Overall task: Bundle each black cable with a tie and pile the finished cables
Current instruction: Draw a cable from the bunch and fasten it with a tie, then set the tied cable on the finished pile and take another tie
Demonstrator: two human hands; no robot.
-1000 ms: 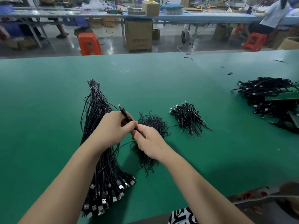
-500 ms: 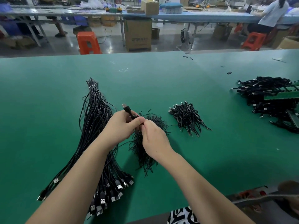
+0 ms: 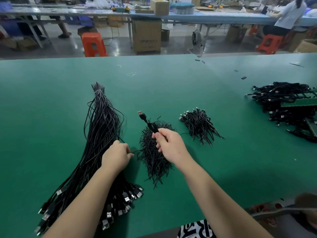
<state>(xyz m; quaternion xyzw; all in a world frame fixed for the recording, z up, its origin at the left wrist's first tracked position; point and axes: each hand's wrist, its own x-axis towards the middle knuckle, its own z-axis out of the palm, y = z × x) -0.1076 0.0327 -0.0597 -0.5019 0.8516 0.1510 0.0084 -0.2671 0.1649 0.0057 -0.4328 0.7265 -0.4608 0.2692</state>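
Where both hands met over one coiled cable half a second ago, that cable (image 3: 151,125) now rides in the right hand (image 3: 169,145) alone, fingers curled round its folded loops, its USB plug poking up toward 11 o'clock above the loose heap of ties (image 3: 155,155). Whether a tie already cinches the loops is hidden by the fingers, but the split of the hands suggests this bundle is finished and ready to go to the pile of finished cables (image 3: 200,125) lying at 2 o'clock from the hand. Having let go, the left hand (image 3: 116,156) has dropped to 8 o'clock of the ties, fingers loosely curled at the edge of the long sheaf of unbundled cables (image 3: 101,127); whether it pinches a strand I cannot tell. Farther off at 3 o'clock, a larger dark cable stack (image 3: 281,100) sits on the green table (image 3: 171,86).
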